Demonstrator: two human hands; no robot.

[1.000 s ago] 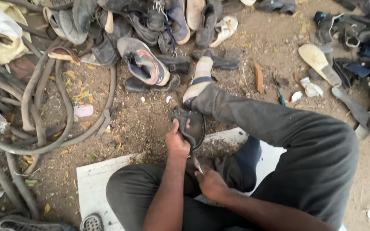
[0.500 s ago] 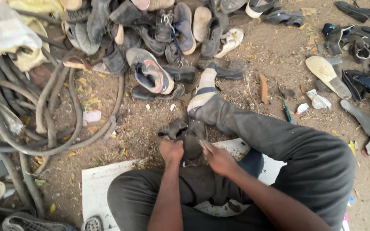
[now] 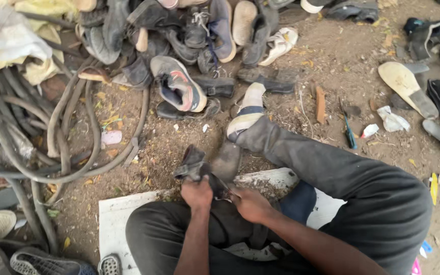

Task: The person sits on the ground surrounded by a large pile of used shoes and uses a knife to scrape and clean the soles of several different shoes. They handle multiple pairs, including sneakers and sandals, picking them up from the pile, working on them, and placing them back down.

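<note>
Both hands, left hand (image 3: 197, 193) and right hand (image 3: 250, 204), clamped on dark worn shoe (image 3: 204, 165) over the lap above white board (image 3: 115, 224), probably light, soft, floppy, best gripped at firmer sole edge.

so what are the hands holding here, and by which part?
Both grip one dark worn shoe. The left hand grasps its crumpled upper from below; the right hand holds its near end. Whether the right hand also holds a tool cannot be told.
</note>
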